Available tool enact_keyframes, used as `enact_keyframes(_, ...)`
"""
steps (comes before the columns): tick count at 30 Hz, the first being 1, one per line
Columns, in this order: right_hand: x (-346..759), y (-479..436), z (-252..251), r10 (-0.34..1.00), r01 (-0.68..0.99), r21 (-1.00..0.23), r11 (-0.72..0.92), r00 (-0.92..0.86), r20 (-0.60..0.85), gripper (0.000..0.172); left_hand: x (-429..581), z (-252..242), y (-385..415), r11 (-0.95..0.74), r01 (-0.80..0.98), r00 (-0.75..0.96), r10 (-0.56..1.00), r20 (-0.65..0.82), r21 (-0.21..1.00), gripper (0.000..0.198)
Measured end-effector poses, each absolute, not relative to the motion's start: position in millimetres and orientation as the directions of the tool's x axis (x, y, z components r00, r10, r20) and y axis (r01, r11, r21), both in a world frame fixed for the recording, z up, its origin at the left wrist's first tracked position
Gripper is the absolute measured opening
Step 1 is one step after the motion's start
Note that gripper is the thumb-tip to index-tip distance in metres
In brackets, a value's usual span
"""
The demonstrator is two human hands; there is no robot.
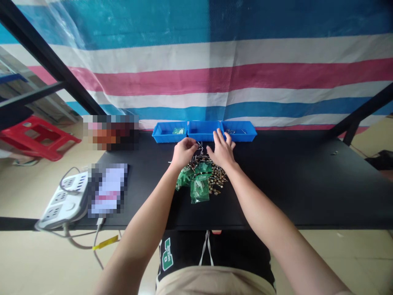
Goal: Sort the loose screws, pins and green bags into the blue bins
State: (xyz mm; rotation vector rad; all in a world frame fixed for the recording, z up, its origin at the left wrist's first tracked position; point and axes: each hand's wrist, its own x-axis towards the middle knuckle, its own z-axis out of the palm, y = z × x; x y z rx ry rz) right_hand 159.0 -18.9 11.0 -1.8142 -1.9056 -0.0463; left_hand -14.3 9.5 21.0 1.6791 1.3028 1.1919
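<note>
My left hand (pixel 183 152) is closed in a pinch at the far left side of a pile of small metal screws (pixel 217 177). What its fingertips hold, if anything, is too small to make out. Over the right side of the pile my right hand (pixel 222 150) has its fingers spread, their tips reaching toward the middle blue bin (pixel 202 130). Green plastic packets (pixel 200 189) with pale pieces inside lie on the near side of the screws. The left blue bin (pixel 159 133) holds a green packet, and the right blue bin (pixel 248 133) contains several thin metal pieces.
The bins stand in a row at the back of the black table (pixel 291 188). At the left are a white power strip (pixel 66 200) with cables and a blurred phone-like object (pixel 109 188). A few small metal pieces (pixel 334 153) lie far right. A red stool (pixel 39 137) stands beyond.
</note>
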Motion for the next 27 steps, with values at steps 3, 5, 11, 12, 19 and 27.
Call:
enact_keyframes(3,157.0,-21.9,15.0,0.891,0.922,-0.333,0.196,-0.026,0.453,0.044,-14.5,21.9,8.6,-0.283,0.364,0.103,0.959,0.264,0.887,0.020)
enact_keyframes(5,155.3,-24.1,17.8,0.893,0.905,-0.337,0.261,-0.094,0.440,0.033,-14.6,22.7,7.8,-0.292,0.390,0.110,0.956,0.271,0.873,0.020)
enact_keyframes(11,151.1,-27.9,18.0,0.949,0.909,-0.309,0.280,-0.213,0.234,0.033,-14.6,26.1,5.0,-0.304,0.437,0.118,0.952,0.282,0.846,0.018)
enact_keyframes(12,150.8,-28.1,17.4,0.952,0.913,-0.298,0.278,-0.223,0.208,0.033,-14.5,26.6,4.6,-0.305,0.442,0.119,0.952,0.282,0.843,0.018)
enact_keyframes(19,149.6,-28.9,19.1,0.951,0.911,-0.286,0.298,-0.257,0.172,0.024,-14.0,28.6,3.3,-0.302,0.454,0.127,0.953,0.275,0.838,0.018)
enact_keyframes(27,148.8,-27.1,18.4,0.962,0.904,-0.334,0.267,-0.227,0.154,0.019,-13.9,28.2,3.6,-0.302,0.469,0.140,0.953,0.268,0.830,0.017)
